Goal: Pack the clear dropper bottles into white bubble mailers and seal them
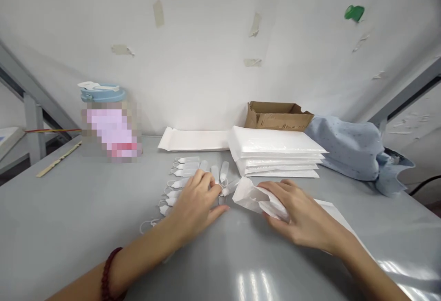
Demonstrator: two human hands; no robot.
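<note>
Grey tabletop (206, 273): left fingers (206, 179) half-curled at bottles (224, 170) (grip unclear) — right fingers (280, 191) clasp an envelope (246, 190), presumably so its ten-o'clock mouth gapes.

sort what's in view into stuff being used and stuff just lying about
In use, by the look of it:
- open white mailer, in the right hand
- small bottles, by the left hand
- stack of white mailers, probably

Apparently just lying about:
- cardboard box
- light blue cloth
- thin yellowish strip
- blue lid
</note>
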